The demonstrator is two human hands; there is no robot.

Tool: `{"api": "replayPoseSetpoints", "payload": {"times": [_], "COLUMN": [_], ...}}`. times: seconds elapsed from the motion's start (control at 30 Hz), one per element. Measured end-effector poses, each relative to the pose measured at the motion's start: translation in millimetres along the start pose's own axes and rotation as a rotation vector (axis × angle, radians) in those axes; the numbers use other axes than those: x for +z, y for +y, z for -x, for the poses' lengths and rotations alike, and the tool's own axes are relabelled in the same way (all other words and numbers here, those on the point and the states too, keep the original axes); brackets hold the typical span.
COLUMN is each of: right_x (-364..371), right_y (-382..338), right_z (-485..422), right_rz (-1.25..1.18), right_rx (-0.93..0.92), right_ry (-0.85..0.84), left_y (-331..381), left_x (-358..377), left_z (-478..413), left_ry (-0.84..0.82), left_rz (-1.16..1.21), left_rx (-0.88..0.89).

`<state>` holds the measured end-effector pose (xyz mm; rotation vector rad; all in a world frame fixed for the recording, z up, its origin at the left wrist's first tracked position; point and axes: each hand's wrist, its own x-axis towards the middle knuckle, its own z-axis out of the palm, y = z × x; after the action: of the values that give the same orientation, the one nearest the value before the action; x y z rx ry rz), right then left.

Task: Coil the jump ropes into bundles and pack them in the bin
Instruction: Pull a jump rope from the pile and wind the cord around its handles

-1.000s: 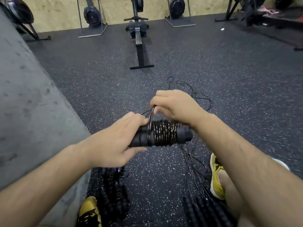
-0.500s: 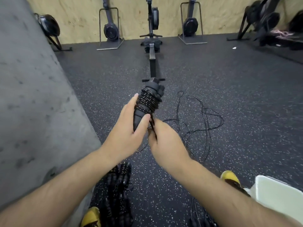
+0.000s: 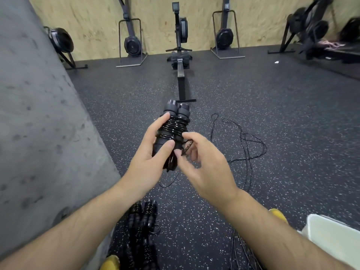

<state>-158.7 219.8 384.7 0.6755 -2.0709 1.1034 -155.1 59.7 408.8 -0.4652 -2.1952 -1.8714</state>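
Though partly done, far from packed: loose ropes [image 3: 245, 141] sprawled on the floor [image 3: 272, 106] at right; white bin [image 3: 331, 236] at lower right, contents unseen; wound bundles [image 3: 142, 219] heaped outside it; current bundle [image 3: 175, 125] clasped by left hand [image 3: 150, 162], fingers curled round; right hand [image 3: 206, 168] pinching cord end [image 3: 187, 148]. No legible writing.

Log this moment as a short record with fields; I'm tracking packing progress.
left hand: grips the rope bundle, handles pointing away
right hand: pinches the cord loop at the bundle's near end
loose ropes: tangled on the floor, right of the hands
finished bundles: on the floor, bottom left of centre
bin: white, lower right, contents hidden
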Motion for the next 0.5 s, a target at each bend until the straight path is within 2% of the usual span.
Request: {"api": "replayPoseSetpoints", "payload": {"times": [0.1, 0.3, 0.5], "right_x": [-5.6, -12.9, -27.0], "right_y": [5.5, 6.9, 7.6], "right_z": [-4.9, -8.1, -10.5], "right_rz": [0.037, 0.009, -0.050], "right_rx": [-0.089, -0.217, -0.106], "right_ry": [-0.089, -0.064, 0.008], "left_y": [-5.0, -3.6, 7.4], "left_x": [0.3, 6.4, 7.7], "left_z": [-0.3, 0.8, -2.9], "left_ry": [-0.041, -0.086, -0.078], "left_rz": [0.118, 0.349, 0.482], "left_rx": [-0.041, -0.102, -0.131]}}
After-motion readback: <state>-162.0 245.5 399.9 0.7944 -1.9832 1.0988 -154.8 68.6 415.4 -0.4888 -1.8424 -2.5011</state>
